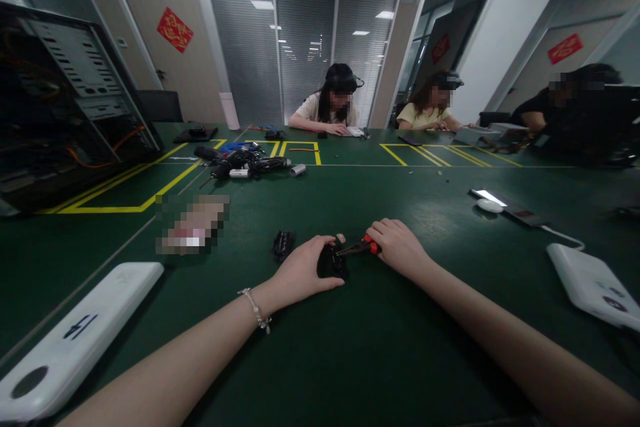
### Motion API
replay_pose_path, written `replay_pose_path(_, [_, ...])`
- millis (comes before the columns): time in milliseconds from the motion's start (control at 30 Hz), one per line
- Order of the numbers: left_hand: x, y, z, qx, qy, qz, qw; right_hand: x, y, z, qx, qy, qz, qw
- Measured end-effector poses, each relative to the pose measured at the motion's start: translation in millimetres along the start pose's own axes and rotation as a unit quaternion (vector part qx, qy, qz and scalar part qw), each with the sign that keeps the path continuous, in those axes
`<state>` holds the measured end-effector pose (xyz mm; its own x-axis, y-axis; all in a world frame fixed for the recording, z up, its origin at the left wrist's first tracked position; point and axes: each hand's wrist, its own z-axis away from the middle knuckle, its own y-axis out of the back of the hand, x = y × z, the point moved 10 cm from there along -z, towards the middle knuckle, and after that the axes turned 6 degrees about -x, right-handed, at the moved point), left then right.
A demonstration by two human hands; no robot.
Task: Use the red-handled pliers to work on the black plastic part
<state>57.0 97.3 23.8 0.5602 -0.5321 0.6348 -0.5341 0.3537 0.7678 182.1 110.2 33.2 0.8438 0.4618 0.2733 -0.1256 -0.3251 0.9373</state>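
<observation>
My left hand is wrapped round a small black plastic part on the green table, thumb at its near side and fingers at its far side. Red-handled pliers sit in the grip of my right hand. Their dark, narrow jaws point left and reach the top of the black part; whether they pinch anything there is too small to tell. A small pale piece shows just beyond the part, by my left fingertips. Left of my left hand lies another black part, apart from it.
Tools and cables lie heaped farther back, with small silver cylinders. A long white device is at left, a white power bank and a phone at right. An open computer case stands far left. Several people sit opposite.
</observation>
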Motion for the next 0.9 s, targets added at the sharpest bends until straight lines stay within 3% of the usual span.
replay_pose_path(900, [-0.7,0.0,-0.5,0.003,-0.006,0.001,1.000,0.6,-0.1,-0.3,-0.002,0.005,0.011,1.000])
